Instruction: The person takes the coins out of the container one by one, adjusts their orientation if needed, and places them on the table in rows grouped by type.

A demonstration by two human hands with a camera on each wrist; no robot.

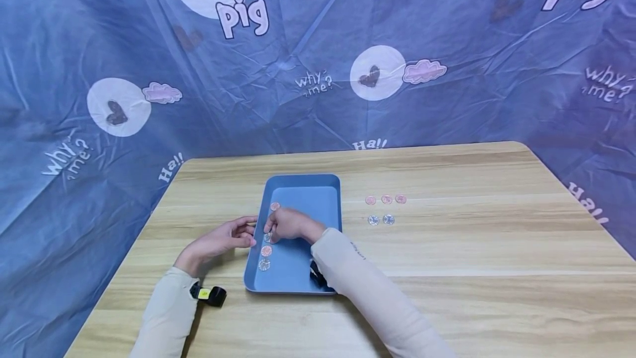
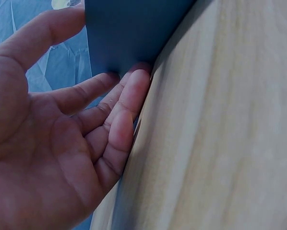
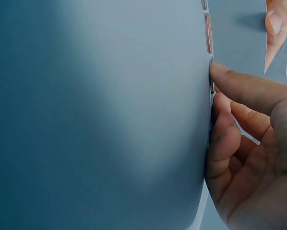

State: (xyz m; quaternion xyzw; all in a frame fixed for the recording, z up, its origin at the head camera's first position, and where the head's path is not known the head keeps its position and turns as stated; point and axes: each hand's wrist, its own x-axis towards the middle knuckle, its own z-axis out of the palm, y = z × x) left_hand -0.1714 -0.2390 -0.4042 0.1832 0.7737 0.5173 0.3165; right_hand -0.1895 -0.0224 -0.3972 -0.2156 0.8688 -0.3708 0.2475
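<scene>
A shallow blue tray (image 1: pixel 303 275) lies on the table, with a column of coins along its left side. My right hand (image 1: pixel 288 224) reaches into it, thumb and fingers pinching a silver coin (image 1: pixel 268 237) low at the tray floor. Farther up that column is a copper coin (image 1: pixel 275 206). Nearer me sit another copper coin (image 1: pixel 266 251) and a silver one (image 1: pixel 264 264). At the tray's left wall, my left hand (image 1: pixel 223 239) holds the side, its thumb (image 3: pixel 274 23) on the rim and its fingertips low against the outer wall (image 2: pixel 124 38).
Right of the tray, three copper coins (image 1: pixel 387 199) lie in a row on the wooden table (image 1: pixel 472 247), with two silver coins (image 1: pixel 374 220) in front of them. A blue printed cloth (image 1: pixel 278 104) hangs behind the table. A black wrist camera (image 1: pixel 213 296) sits at my left wrist.
</scene>
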